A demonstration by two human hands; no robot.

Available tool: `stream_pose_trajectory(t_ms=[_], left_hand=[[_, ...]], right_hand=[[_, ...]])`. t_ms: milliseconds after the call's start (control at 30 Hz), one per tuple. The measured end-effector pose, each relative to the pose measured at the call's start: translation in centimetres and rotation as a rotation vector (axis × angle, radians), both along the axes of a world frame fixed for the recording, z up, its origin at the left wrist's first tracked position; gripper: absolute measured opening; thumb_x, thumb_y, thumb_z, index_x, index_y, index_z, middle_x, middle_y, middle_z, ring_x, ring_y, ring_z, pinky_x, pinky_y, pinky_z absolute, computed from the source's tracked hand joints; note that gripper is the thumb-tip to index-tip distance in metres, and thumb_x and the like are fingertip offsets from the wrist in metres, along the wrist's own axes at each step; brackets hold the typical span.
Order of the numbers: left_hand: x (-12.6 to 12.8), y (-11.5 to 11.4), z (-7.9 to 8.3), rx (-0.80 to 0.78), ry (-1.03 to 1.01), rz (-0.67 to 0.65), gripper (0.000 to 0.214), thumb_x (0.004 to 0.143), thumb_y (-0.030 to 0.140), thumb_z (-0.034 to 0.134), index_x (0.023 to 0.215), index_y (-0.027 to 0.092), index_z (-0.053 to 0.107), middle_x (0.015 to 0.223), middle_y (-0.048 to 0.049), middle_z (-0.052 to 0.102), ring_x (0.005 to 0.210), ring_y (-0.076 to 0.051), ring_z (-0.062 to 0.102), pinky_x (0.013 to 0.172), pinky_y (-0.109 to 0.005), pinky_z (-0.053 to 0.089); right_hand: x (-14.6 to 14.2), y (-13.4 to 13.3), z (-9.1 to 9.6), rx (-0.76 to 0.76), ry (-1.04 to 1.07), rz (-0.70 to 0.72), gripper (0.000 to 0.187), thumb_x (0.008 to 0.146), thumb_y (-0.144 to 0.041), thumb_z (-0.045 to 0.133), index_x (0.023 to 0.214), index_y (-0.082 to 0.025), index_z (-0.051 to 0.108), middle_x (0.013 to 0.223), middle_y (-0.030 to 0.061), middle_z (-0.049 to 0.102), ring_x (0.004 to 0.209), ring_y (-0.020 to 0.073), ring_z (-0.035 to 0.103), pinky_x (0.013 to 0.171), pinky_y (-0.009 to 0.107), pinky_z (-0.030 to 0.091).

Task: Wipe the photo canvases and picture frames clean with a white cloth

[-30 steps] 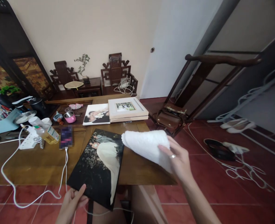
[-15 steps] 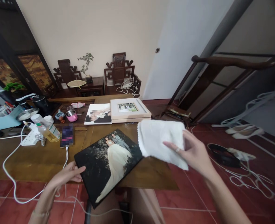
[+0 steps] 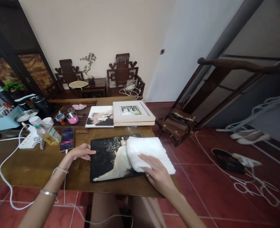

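A dark photo canvas (image 3: 108, 155) showing a figure in a white gown lies flat on the wooden table (image 3: 35, 164) near its front edge. My left hand (image 3: 81, 151) rests at the canvas's left edge, fingers bent against it. My right hand (image 3: 157, 174) presses a folded white cloth (image 3: 149, 150) down on the right part of the canvas, fingers spread flat on top of the cloth.
Behind lie a white framed photo (image 3: 131, 111) and another print (image 3: 99, 116). To the left sit a phone (image 3: 67, 138), a bottle (image 3: 47, 134), a power strip (image 3: 29, 140) with white cable, and a pink cup (image 3: 72, 118). Cables and a brown bag (image 3: 176, 126) lie on the red floor.
The canvas was turned from hanging over the table edge to lying flat and square on the table. My right hand brought the cloth down onto it; my left hand shifted to its left edge.
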State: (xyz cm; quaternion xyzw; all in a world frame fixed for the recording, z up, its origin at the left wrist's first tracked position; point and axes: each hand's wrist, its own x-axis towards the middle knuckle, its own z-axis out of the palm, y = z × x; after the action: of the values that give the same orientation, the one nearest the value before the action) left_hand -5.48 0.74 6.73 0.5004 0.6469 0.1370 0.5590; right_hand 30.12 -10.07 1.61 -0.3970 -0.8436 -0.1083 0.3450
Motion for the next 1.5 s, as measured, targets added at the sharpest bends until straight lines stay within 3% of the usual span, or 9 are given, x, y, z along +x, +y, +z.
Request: stream_pose_trajectory(t_ms=[67, 233, 367, 500, 633, 833, 1033, 1367, 1500], left_hand=[[0.7, 0.3, -0.8, 0.198, 0.105, 0.054, 0.052, 0.056, 0.048, 0.077, 0.088, 0.015, 0.053, 0.064, 0.0024, 0.06, 0.059, -0.016, 0.064, 0.063, -0.029, 0.053], [2.7, -0.3, -2.3, 0.683, 0.541, 0.0, 0.028, 0.08, 0.043, 0.054, 0.087, 0.016, 0.059, 0.077, -0.0077, 0.066, 0.076, -0.023, 0.065, 0.071, -0.031, 0.047], [3.5, -0.9, -3.0, 0.772, 0.615, -0.011, 0.029, 0.086, 0.04, 0.046, 0.093, 0.015, 0.059, 0.078, -0.0086, 0.065, 0.078, -0.024, 0.064, 0.072, -0.032, 0.047], [3.8, -1.2, -4.0, 0.892, 0.599, 0.052, 0.031, 0.087, 0.037, 0.044, 0.097, 0.012, 0.06, 0.095, -0.0134, 0.06, 0.092, -0.026, 0.061, 0.085, -0.039, 0.047], [3.9, -1.9, -5.1, 1.044, 0.477, 0.072, 0.043, 0.086, 0.036, 0.049, 0.12, 0.011, 0.052, 0.124, -0.0174, 0.047, 0.119, -0.028, 0.048, 0.103, -0.043, 0.037], [3.9, -2.4, -5.1, 1.061, 0.232, -0.171, 0.046, 0.087, 0.035, 0.052, 0.131, 0.022, 0.045, 0.148, -0.0105, 0.03, 0.139, -0.024, 0.024, 0.112, -0.045, 0.025], [4.3, -1.9, -4.2, 0.948, 0.252, -0.305, 0.043, 0.086, 0.039, 0.053, 0.127, 0.024, 0.052, 0.143, -0.0089, 0.043, 0.138, -0.025, 0.027, 0.11, -0.05, 0.027], [5.1, -2.2, -4.7, 0.971, 0.3, -0.224, 0.04, 0.088, 0.036, 0.049, 0.125, 0.022, 0.053, 0.139, -0.01, 0.047, 0.136, -0.025, 0.033, 0.105, -0.05, 0.033], [5.1, -2.5, -4.7, 0.973, 0.298, -0.232, 0.043, 0.087, 0.038, 0.05, 0.127, 0.022, 0.052, 0.141, -0.0104, 0.045, 0.137, -0.026, 0.03, 0.105, -0.053, 0.031]], right_hand=[[-0.2, -0.3, -0.2, -0.018, 0.01, -0.014, 0.034, 0.073, 0.001, 0.042, 0.085, -0.02, 0.066, 0.12, 0.0108, 0.063, 0.115, 0.0243, 0.055, 0.086, 0.043, 0.052], [-1.0, -0.9, -0.3, -0.099, -0.004, -0.067, 0.039, 0.069, -0.001, 0.043, 0.091, -0.022, 0.067, 0.123, 0.0089, 0.061, 0.115, 0.0243, 0.055, 0.085, 0.039, 0.053], [-0.4, 0.5, 0.0, -0.183, -0.039, -0.083, 0.04, 0.069, -0.003, 0.045, 0.096, -0.02, 0.068, 0.127, 0.0126, 0.058, 0.118, 0.0285, 0.052, 0.087, 0.046, 0.05], [0.3, 3.0, 0.5, -0.276, -0.125, -0.119, 0.045, 0.068, -0.002, 0.045, 0.103, -0.019, 0.067, 0.136, 0.0138, 0.049, 0.131, 0.0364, 0.035, 0.101, 0.068, 0.025], [0.2, 3.8, -0.1, -0.278, -0.125, -0.127, 0.047, 0.065, 0.0, 0.045, 0.103, -0.017, 0.067, 0.138, 0.0135, 0.047, 0.133, 0.0358, 0.03, 0.104, 0.067, 0.02], [1.1, 5.4, -0.2, -0.246, -0.105, -0.066, 0.043, 0.074, -0.004, 0.047, 0.111, -0.019, 0.063, 0.136, 0.0117, 0.05, 0.132, 0.0303, 0.034, 0.106, 0.059, 0.028], [0.4, 9.8, 0.4, -0.27, -0.196, -0.094, 0.041, 0.076, -0.006, 0.049, 0.111, -0.021, 0.063, 0.137, 0.01, 0.049, 0.134, 0.0323, 0.031, 0.104, 0.062, 0.026], [0.4, 10.1, -0.4, -0.236, -0.113, -0.11, 0.045, 0.07, -0.005, 0.049, 0.109, -0.023, 0.065, 0.134, 0.0077, 0.053, 0.131, 0.0306, 0.037, 0.105, 0.059, 0.027], [0.7, 9.7, -0.5, -0.213, -0.085, -0.109, 0.041, 0.072, -0.006, 0.048, 0.107, -0.019, 0.066, 0.127, 0.0116, 0.058, 0.127, 0.0299, 0.042, 0.105, 0.056, 0.031]])
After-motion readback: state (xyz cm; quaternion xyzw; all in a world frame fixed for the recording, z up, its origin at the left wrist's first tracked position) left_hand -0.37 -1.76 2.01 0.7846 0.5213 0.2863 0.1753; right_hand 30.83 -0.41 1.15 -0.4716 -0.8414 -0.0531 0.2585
